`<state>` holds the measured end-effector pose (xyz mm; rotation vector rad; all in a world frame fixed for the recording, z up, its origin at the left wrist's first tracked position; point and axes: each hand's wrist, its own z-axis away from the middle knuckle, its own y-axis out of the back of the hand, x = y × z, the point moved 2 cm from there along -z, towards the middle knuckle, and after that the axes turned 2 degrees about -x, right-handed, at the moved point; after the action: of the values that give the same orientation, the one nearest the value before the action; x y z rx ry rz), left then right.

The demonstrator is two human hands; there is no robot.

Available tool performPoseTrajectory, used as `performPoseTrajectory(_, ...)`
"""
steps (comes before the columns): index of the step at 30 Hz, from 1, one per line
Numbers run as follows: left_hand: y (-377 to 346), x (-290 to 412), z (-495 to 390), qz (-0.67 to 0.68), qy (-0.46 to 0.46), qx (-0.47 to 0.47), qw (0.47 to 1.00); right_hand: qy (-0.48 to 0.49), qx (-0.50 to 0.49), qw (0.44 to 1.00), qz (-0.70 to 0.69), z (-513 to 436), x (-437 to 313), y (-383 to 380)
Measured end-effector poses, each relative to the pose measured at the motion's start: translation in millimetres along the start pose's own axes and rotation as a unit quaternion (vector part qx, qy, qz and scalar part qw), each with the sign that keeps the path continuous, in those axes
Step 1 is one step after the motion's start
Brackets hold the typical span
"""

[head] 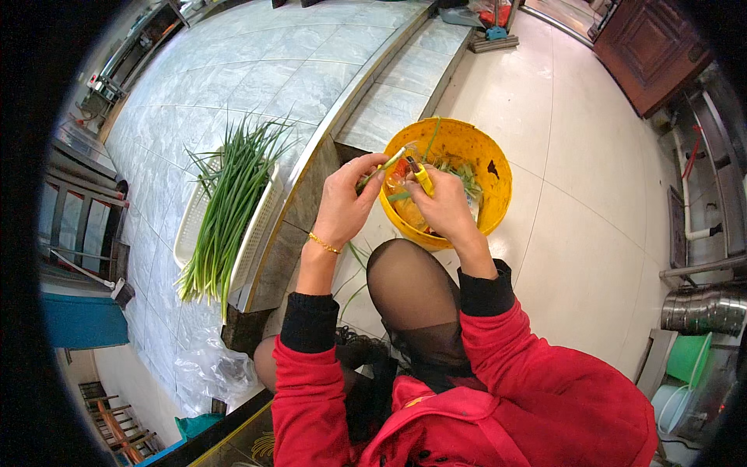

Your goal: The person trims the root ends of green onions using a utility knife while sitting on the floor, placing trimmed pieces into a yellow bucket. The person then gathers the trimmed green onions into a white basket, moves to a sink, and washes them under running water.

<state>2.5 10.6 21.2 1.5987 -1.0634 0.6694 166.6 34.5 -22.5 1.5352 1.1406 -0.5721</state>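
My left hand point(348, 195) pinches a green onion point(392, 160) by its stalk, its rooted white end pointing towards my right hand. In my right hand point(444, 201) is a small tool with a yellow handle point(424, 180) and a dark tip, held close to the onion's root end; its exact kind cannot be told. Both hands are over a yellow plastic bucket point(498, 204) holding leaf scraps and clear plastic. To the left, a bunch of green onions point(236, 204) lies across a white perforated plastic basket point(189, 230), roots towards me.
The basket stands on a raised tiled step point(318, 192). A clear plastic bag point(216, 368) lies near its lower end. Loose green leaves point(354, 289) are on the floor by my knee. A broom head point(493, 44) stands beyond the bucket, and a brown door point(650, 52) at upper right.
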Motion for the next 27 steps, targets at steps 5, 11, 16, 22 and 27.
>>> performPoseTrajectory(5,-4,0,-2,0.013,-0.012,0.009,1.0,-0.001,-0.01,1.0,-0.001,0,-2,1)
performPoseTrajectory(11,-4,3,-5,0.022,-0.003,0.011,1.0,-0.009,-0.016,1.0,-0.009,0,-7,6)
performPoseTrajectory(16,-3,-1,-6,0.018,-0.018,0.013,1.0,-0.018,-0.022,1.0,-0.006,-1,-5,6)
performPoseTrajectory(22,-6,-6,-6,0.113,0.042,-0.004,0.993,-0.013,-0.024,0.999,0.03,1,10,0)
performPoseTrajectory(27,5,-1,-7,0.261,0.022,0.02,0.965,-0.076,-0.061,0.978,0.182,2,22,2)
